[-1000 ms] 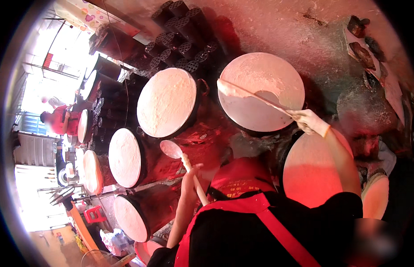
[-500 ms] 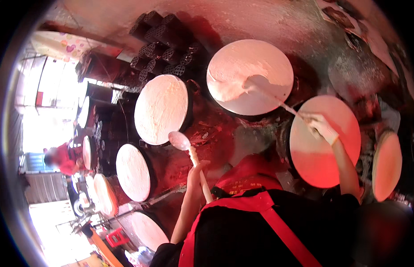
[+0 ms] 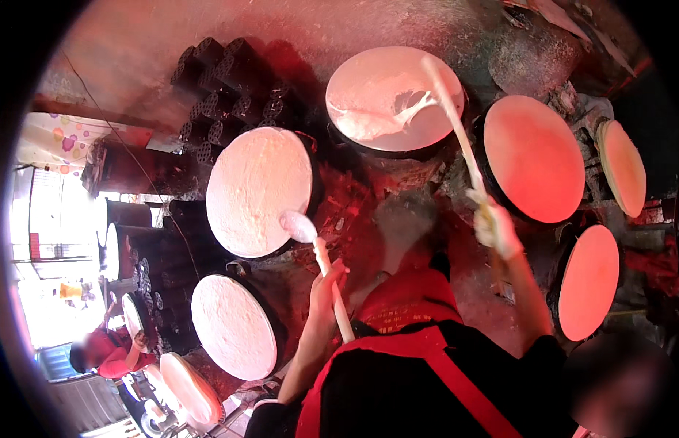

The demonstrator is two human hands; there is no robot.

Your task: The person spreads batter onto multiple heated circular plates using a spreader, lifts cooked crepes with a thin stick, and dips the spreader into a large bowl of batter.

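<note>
My left hand (image 3: pixel 325 296) is closed round the wooden handle of a ladle (image 3: pixel 298 226), whose batter-smeared bowl hangs over the near edge of the left griddle's pale batter sheet (image 3: pixel 259 186). In a pale glove, my right hand (image 3: pixel 498 228) grips a long light-coloured wooden stick (image 3: pixel 465 142). The stick slants up to the far round griddle (image 3: pixel 433 125), its tip over that griddle's far side; I cannot tell whether it touches. Thick batter (image 3: pixel 365 120) covers part of this griddle, with a ragged streak beside a bare grey patch.
To the right stand more round griddles, one with a reddish-lit sheet (image 3: pixel 535 159) and another lower down (image 3: pixel 589 285). Another coated griddle (image 3: pixel 233 327) is at lower left. Black perforated coal cylinders (image 3: pixel 233 80) are stacked by the wall. A person in red (image 3: pixel 116 354) works at far left.
My right hand has drawn back from over the right griddle, and the stick now stands steeper. The batter streak has shifted shape. The view has turned; my left hand still holds the ladle.
</note>
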